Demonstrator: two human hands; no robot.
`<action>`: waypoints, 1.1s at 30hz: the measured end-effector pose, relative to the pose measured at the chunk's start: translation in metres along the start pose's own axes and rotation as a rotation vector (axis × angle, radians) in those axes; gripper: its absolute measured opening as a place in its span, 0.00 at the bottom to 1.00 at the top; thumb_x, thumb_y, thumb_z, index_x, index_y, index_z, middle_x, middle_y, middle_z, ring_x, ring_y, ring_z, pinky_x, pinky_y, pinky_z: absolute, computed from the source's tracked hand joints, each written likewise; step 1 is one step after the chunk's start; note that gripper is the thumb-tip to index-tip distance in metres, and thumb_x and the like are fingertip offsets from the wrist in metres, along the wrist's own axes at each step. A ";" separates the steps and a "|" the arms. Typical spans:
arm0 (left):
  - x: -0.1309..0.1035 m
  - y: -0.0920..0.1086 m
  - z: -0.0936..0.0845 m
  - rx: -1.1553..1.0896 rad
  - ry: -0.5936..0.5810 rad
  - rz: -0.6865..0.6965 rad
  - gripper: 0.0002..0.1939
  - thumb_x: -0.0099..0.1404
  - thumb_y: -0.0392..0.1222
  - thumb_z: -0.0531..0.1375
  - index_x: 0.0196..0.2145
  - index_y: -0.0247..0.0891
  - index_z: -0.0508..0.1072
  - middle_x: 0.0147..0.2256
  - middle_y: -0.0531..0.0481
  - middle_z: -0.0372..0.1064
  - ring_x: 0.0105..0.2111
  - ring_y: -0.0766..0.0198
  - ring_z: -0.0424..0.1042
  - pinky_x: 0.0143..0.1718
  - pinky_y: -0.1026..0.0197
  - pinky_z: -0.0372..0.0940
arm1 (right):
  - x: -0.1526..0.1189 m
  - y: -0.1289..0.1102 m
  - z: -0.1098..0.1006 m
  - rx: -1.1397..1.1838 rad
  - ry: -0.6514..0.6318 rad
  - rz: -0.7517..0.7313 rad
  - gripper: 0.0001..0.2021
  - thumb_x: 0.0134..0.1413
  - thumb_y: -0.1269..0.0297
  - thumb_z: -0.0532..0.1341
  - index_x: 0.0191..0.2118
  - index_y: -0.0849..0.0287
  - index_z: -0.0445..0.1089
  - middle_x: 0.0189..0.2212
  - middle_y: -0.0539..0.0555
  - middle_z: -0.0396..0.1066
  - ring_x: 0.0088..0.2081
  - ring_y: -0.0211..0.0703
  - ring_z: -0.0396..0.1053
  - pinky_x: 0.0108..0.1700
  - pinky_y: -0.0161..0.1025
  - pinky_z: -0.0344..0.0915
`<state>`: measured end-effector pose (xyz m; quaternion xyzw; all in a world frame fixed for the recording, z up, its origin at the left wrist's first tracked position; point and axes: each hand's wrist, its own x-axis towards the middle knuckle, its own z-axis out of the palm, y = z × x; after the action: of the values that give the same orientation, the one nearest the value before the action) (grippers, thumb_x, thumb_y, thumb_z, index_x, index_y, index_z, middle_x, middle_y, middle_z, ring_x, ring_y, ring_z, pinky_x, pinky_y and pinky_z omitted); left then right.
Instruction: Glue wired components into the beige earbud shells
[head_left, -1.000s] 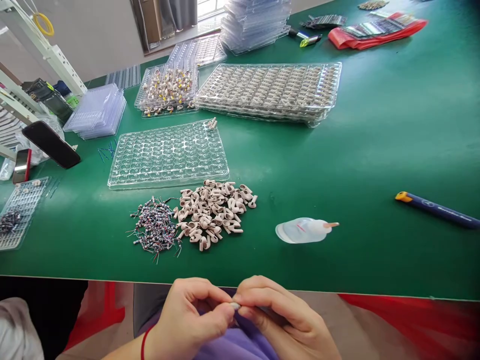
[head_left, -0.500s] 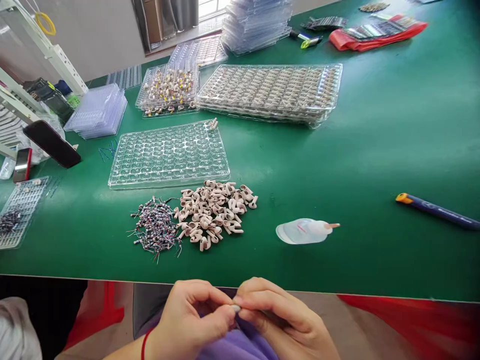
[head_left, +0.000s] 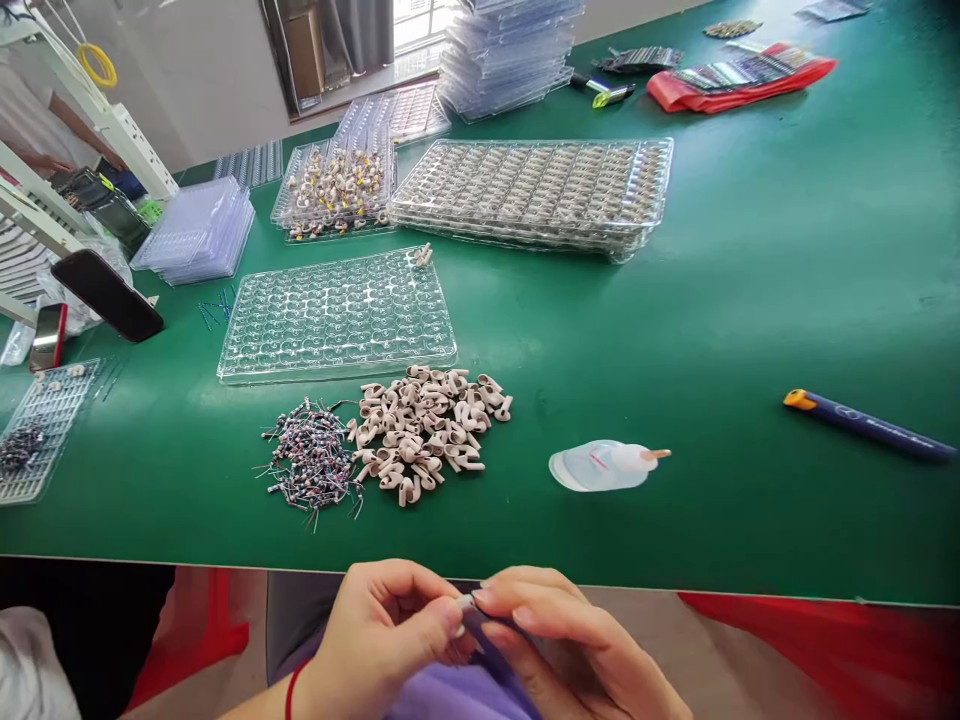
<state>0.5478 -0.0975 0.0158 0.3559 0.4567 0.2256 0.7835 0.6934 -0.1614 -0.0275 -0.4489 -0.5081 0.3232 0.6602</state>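
Note:
Below the table's front edge, my left hand [head_left: 397, 625] pinches a small pale piece [head_left: 466, 603] between thumb and forefinger. My right hand [head_left: 559, 630] is at the piece's right side, fingertips close together around what looks like a thin dark wire; the fingers partly hide it. On the green table [head_left: 712, 330] lie a heap of beige curved shells [head_left: 420, 430] and, left of it, a pile of small wired parts [head_left: 311, 455]. Behind them a clear tray [head_left: 337, 315] has a few beige pieces at its far right corner. A squeeze bottle [head_left: 600, 466] lies to the right.
Filled trays [head_left: 532, 190] are stacked at the back, beside a tray of loose parts [head_left: 337, 190]. A blue pen-like tool [head_left: 870, 425] lies far right. Phones [head_left: 105, 295] and another tray [head_left: 45, 430] are at left. A person's sleeve [head_left: 34, 660] shows bottom left.
My right fingers have spread slightly and shifted away from my left fingertips, exposing more of the pale piece. The camera view has shifted slightly.

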 end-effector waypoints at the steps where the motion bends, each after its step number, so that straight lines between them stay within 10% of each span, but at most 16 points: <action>1: 0.000 0.000 0.000 0.000 0.000 0.000 0.17 0.52 0.51 0.70 0.26 0.32 0.77 0.21 0.49 0.73 0.22 0.71 0.70 0.27 0.70 0.66 | 0.000 0.000 0.000 -0.005 -0.001 -0.006 0.15 0.54 0.81 0.60 0.43 0.54 0.68 0.33 0.54 0.76 0.38 0.42 0.72 0.38 0.37 0.75; 33: -0.004 -0.005 0.001 0.276 0.060 0.152 0.15 0.57 0.49 0.65 0.27 0.31 0.79 0.25 0.45 0.74 0.25 0.65 0.70 0.29 0.65 0.66 | 0.001 -0.003 -0.001 -0.133 0.001 -0.062 0.16 0.50 0.84 0.60 0.40 0.55 0.68 0.31 0.54 0.77 0.33 0.43 0.74 0.33 0.39 0.76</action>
<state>0.5472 -0.1033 0.0147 0.4867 0.4782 0.2300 0.6939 0.6944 -0.1618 -0.0241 -0.4760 -0.5418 0.2675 0.6390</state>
